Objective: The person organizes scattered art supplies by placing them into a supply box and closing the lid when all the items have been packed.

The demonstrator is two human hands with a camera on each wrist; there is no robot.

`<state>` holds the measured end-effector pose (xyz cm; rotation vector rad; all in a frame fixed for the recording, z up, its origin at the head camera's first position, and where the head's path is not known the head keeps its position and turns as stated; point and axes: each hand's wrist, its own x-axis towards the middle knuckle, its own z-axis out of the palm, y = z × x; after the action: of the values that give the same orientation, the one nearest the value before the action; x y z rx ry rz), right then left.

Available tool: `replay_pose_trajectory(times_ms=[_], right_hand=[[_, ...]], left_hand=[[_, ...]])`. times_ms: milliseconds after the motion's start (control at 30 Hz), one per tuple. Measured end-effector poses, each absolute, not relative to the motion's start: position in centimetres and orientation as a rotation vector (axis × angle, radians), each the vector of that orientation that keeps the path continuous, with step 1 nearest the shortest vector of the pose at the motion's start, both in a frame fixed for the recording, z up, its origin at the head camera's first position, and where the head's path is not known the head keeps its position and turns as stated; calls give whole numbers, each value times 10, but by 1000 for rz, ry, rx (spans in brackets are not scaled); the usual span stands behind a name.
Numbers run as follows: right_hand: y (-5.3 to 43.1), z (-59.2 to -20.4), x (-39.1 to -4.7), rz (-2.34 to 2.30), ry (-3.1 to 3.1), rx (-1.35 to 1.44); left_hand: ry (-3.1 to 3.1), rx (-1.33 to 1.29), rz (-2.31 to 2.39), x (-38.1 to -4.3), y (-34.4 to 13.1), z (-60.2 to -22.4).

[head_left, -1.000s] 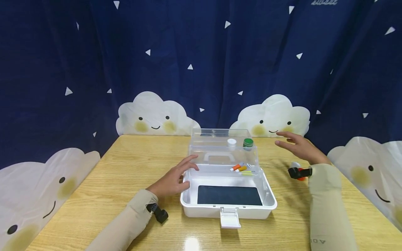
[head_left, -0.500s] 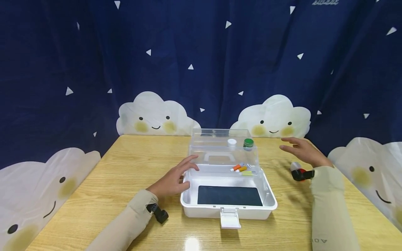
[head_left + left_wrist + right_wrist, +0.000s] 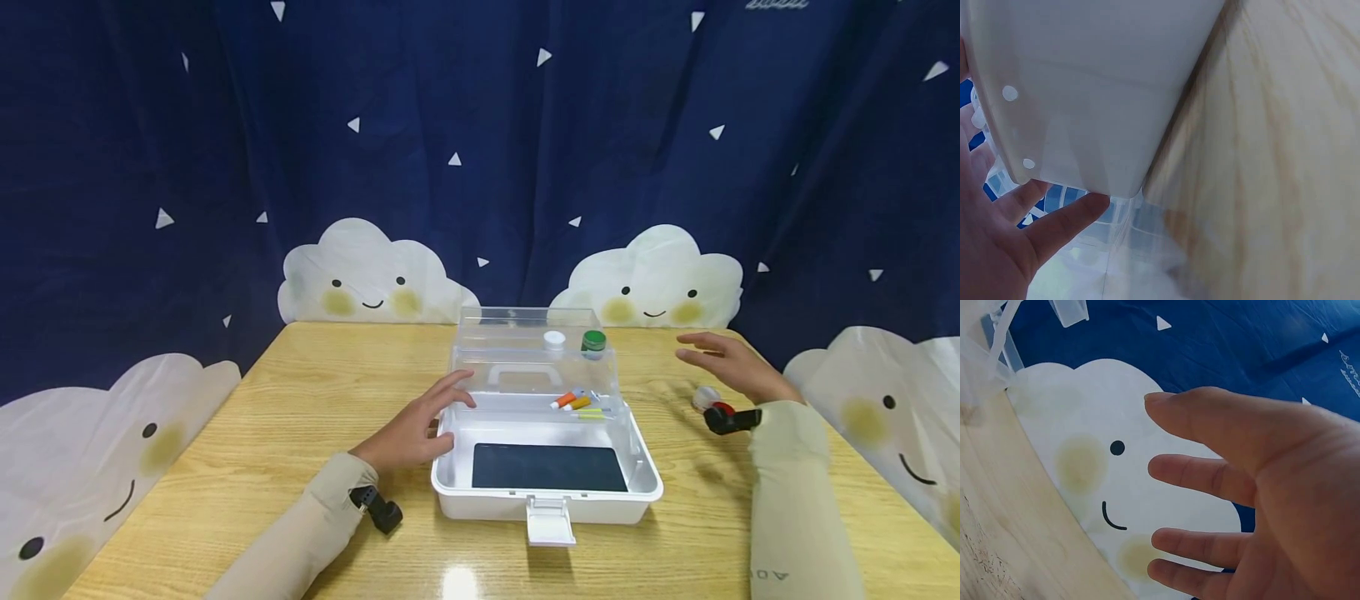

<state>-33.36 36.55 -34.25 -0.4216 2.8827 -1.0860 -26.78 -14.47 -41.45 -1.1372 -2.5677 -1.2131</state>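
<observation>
A white plastic storage box (image 3: 547, 506) with raised clear trays (image 3: 525, 372) stands on the table, front latch hanging down. My left hand (image 3: 408, 427) is at its left side; the thumb reaches over the rim, and in the left wrist view fingertips (image 3: 1094, 203) touch the box's edge. A dark flat rectangular panel (image 3: 547, 467) lies in the bottom. Orange (image 3: 565, 400) and ochre (image 3: 579, 403) tubes lie in the lower tray. A white-lidded jar (image 3: 553, 340) and a green-lidded jar (image 3: 592, 342) show at the upper tier. My right hand (image 3: 731, 364) hovers above the table, fingers spread, holding nothing.
Beneath the right wrist, a clear round container (image 3: 706, 397) and a red round piece (image 3: 724, 407) are on the wooden table (image 3: 345, 375). A dark blue curtain (image 3: 420, 125) with white clouds hangs behind the table's far edge.
My right hand has drifted a little to the right and slightly down, away from the box. The left hand and the box have not moved.
</observation>
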Motion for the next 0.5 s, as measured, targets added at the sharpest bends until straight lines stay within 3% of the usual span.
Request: replay_pose_trajectory(times_ms=[500], right_hand=[[379, -360, -334, -1116, 2841, -388]], left_hand=[[-2581, -1127, -1233, -267, -145, -415]])
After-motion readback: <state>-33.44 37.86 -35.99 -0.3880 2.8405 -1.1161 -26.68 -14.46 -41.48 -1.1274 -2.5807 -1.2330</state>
